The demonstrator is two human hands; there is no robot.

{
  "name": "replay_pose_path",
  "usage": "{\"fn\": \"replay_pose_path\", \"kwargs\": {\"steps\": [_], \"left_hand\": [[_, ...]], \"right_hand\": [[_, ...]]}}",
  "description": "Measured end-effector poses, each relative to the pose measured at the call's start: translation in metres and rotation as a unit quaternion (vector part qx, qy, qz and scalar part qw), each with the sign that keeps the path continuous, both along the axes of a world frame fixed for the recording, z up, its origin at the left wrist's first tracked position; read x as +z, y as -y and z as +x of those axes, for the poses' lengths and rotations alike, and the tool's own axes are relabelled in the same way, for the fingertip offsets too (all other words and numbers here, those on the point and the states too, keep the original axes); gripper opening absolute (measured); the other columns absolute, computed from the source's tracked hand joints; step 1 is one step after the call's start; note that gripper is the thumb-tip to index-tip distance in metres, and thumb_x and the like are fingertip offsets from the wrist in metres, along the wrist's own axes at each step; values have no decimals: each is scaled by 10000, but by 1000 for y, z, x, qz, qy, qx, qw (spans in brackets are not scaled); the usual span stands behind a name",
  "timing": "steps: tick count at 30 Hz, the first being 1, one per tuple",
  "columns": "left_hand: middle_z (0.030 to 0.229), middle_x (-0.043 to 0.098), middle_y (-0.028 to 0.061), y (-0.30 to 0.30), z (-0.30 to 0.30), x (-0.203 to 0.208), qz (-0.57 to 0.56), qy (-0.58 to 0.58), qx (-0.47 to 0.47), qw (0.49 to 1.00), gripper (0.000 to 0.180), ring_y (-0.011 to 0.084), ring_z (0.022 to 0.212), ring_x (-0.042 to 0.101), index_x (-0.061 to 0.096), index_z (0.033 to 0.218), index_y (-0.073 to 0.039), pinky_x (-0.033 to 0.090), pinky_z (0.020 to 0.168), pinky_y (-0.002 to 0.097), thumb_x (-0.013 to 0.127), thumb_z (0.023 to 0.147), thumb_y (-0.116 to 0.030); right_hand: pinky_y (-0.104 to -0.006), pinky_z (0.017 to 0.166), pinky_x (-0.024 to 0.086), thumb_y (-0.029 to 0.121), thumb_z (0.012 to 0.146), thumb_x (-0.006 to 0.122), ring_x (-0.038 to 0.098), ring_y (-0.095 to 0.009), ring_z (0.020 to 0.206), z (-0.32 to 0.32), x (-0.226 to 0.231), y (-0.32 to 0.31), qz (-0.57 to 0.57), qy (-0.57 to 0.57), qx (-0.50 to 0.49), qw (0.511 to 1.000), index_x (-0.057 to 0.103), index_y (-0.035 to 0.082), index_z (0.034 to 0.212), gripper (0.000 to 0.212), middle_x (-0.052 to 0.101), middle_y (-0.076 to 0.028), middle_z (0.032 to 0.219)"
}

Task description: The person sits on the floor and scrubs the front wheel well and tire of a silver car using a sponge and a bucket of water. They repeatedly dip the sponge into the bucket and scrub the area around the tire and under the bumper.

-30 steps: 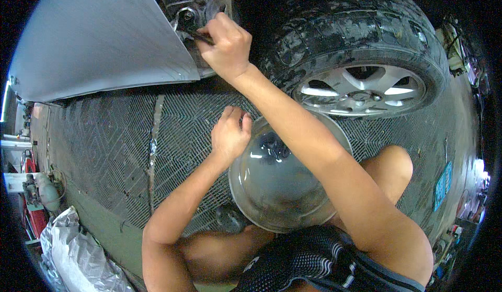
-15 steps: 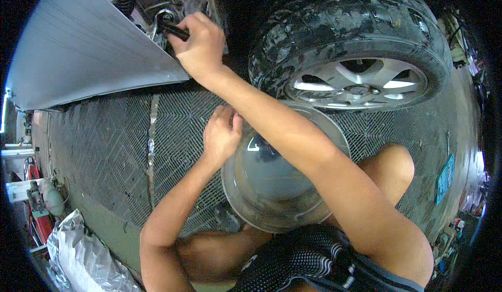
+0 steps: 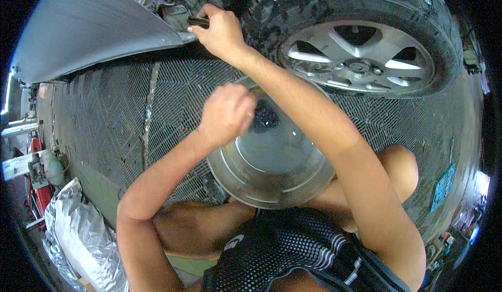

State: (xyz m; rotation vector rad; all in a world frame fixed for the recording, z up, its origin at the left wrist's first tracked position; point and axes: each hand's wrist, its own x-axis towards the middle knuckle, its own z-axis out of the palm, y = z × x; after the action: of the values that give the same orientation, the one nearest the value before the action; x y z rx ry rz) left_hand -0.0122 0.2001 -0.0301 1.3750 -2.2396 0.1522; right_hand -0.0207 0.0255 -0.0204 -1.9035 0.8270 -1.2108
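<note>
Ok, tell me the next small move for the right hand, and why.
I'd probably ease the right hand slightly rightward, away from the grey panel. Thumb and fingers grip a short dark bar, whose free end points left and shows close to the panel's edge. I can't tell whether they touch, so a little clearance seems prudent.

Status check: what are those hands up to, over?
Right hand: gripping black handle beside grey panel. Left hand: blurred, at edge of basin, contact unclear. Possibly in the way: nearby car wheel.
</note>
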Motion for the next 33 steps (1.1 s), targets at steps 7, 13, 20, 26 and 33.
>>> {"fn": "replay_pose_path", "kwargs": {"steps": [7, 13, 20, 26, 33], "left_hand": [[751, 665, 108, -7, -80, -147, 879, -79, -69, 465, 179, 270, 701, 661, 643, 943, 4, 577, 693, 403, 600, 919, -168], [747, 637, 66, -51, -118, -239, 831, -136, 76, 534, 221, 213, 659, 644, 645, 868, -44, 584, 627, 387, 629, 907, -260], [640, 617, 5, 38, 15, 98, 780, -289, 32, 555, 310, 107, 520, 581, 647, 785, -76, 444, 430, 279, 610, 998, -298], [955, 721, 216, 90, 51, 251, 70, 133, 216, 965, 237, 384, 920, 706, 702, 1013, 11, 563, 824, 450, 591, 954, -190], [832, 663, 153, -4, 22, 111, 208, 6, 207, 956, 78, 370, 789, 672, 676, 913, -36, 556, 727, 446, 632, 848, -32]], "right_hand": [[-465, 853, 566, 267, 789, 833, 720, -402, 931, 1, -38, -18, 97, -106, 104, 984, 729, 37, 1086, 390, 734, -239, 962], [-460, 887, 555, 207, 799, 828, 710, -401, 977, 11, -51, -21, 133, -25, 139, 981, 721, 11, 1113, 385, 736, -237, 1000], [-325, 647, 541, 141, 879, 792, 686, -184, 689, 34, 1, 6, 119, 267, 128, 948, 695, -49, 1101, 308, 733, -123, 870], [-478, 768, 519, 125, 724, 816, 668, -360, 877, 38, 59, 35, -169, 233, -5, 958, 768, 91, 905, 190, 698, -123, 908], [-467, 705, 533, 256, 820, 817, 686, -386, 816, 39, 35, 8, -29, 168, -78, 982, 712, 46, 932, 260, 712, -133, 923]]}}
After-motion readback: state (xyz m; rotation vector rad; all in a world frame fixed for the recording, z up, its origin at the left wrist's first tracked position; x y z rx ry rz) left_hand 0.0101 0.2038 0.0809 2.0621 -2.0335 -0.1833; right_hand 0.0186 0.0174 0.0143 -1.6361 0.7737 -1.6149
